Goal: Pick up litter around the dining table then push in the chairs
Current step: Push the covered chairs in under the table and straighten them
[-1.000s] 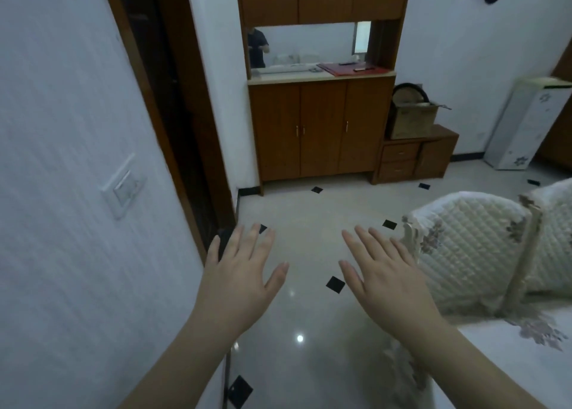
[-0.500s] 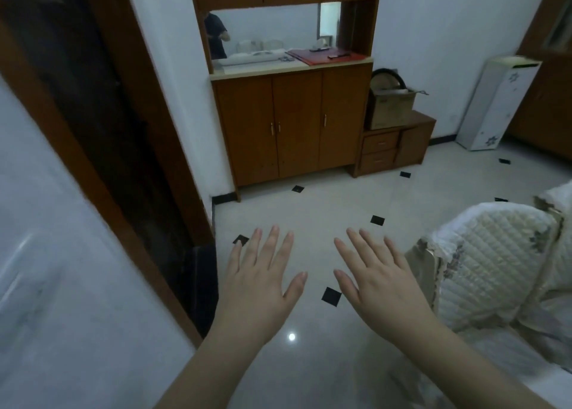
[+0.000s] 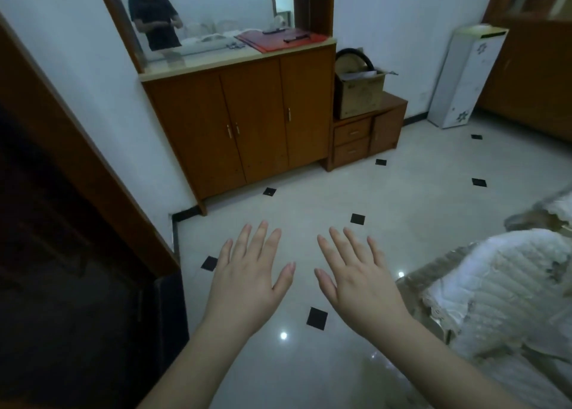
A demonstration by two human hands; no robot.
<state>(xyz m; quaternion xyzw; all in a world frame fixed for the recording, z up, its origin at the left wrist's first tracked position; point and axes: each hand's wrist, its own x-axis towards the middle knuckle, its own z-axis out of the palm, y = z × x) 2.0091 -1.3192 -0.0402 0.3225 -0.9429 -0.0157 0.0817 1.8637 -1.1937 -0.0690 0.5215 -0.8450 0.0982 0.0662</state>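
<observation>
Plainly two empty hands, left hand (image 3: 247, 288), right hand (image 3: 356, 281); one chair (image 3: 501, 288)

There is one view only, from a wide-angle camera on the person's head. It looks forward and down across the tiled floor (image 3: 402, 210) toward a wooden cabinet (image 3: 247, 120) at the far wall. The left hand (image 3: 250, 281) and right hand (image 3: 356, 278) are nearest to the lens, low in the middle. A white covered chair (image 3: 501, 284) is close at the right edge, a dark doorway (image 3: 62, 253) at the left. Straight lines bend near the borders.
</observation>
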